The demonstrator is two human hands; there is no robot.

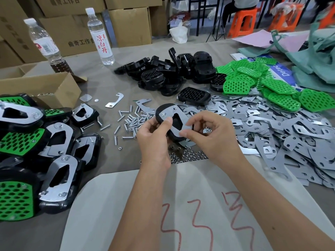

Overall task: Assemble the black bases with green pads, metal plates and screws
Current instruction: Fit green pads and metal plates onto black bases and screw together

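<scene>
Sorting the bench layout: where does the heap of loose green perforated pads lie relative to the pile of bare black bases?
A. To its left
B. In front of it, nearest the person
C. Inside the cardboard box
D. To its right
D: the loose green perforated pads lie right of the pile of bare black bases.

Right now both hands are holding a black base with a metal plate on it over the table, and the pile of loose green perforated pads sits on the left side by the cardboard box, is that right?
Not quite. The head view shows the left hand and right hand holding the black base with its metal plate, but the pile of loose green perforated pads sits on the right side, far from the cardboard box.
</scene>
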